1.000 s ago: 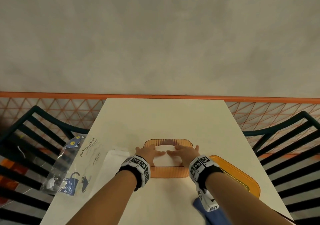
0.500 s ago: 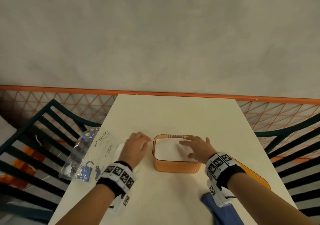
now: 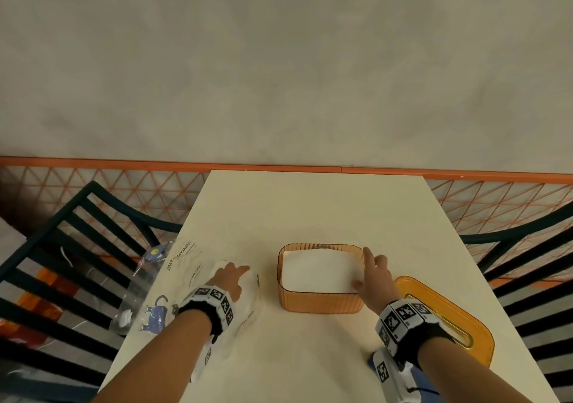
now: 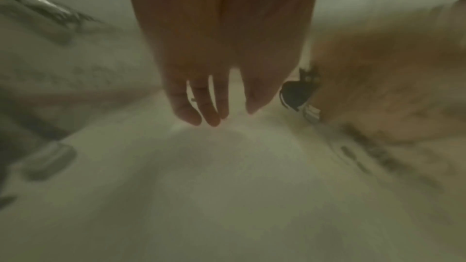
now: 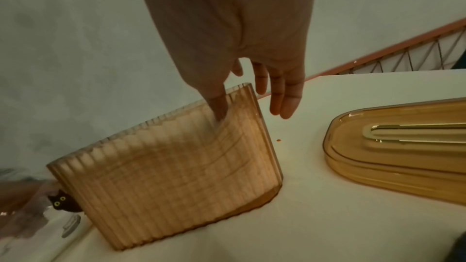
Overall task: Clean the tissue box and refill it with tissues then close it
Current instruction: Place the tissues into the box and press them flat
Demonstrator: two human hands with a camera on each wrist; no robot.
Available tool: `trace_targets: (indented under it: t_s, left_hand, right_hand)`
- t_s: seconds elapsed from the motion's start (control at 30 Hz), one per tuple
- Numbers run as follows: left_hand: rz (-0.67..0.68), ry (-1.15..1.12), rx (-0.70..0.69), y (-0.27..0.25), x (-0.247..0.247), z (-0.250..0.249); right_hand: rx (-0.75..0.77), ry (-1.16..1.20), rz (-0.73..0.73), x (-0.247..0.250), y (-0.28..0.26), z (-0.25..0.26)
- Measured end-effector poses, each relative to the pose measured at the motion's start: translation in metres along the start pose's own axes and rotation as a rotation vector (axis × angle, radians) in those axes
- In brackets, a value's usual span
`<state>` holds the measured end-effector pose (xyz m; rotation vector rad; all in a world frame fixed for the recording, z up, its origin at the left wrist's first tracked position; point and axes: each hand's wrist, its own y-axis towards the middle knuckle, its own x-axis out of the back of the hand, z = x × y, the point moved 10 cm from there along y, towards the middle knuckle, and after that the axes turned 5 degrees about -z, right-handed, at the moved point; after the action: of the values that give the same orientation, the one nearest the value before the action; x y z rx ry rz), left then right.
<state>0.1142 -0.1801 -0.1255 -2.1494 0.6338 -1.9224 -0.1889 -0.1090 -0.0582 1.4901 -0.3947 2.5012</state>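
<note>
An orange ribbed tissue box (image 3: 321,303) stands open in the middle of the table, filled with white tissues (image 3: 316,270). My right hand (image 3: 370,270) is at the box's right end. In the right wrist view its thumb dips inside the box (image 5: 176,176) along the wall, while the straight fingers (image 5: 287,107) hang outside without touching it. My left hand (image 3: 235,275) lies with straight fingers on the plastic tissue packet (image 3: 189,275) left of the box. The left wrist view is blurred and shows the left hand (image 4: 209,119) just over the packet (image 4: 227,186).
The orange lid (image 3: 449,319) with its gold-rimmed slot lies flat to the right of the box, also in the right wrist view as the lid (image 5: 403,156). A blue cloth (image 3: 372,364) peeks out under my right wrist. Dark slatted chairs (image 3: 62,263) flank the table (image 3: 310,210).
Both hands have left the top of the tissues. The left hand moved left onto the packet. The right hand slid to the box's right end.
</note>
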Motion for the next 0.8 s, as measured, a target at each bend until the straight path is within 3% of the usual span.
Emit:
trace_targets:
  t_s: [0.17,0.5,0.8]
  left_hand:
    - [0.014,-0.010,0.009,0.011,-0.012,0.000]
    - [-0.082,-0.204,0.138,0.011,-0.014,0.005]
    - [-0.221,-0.235,0.252,-0.004,-0.001,0.005]
  right_hand:
    - [0.043,-0.024,0.017,-0.007,0.003,0.004]
    - [0.057,-0.017,0.033,-0.014,0.007,0.001]
    - [0.061,-0.043,0.044,-0.014,0.006,0.003]
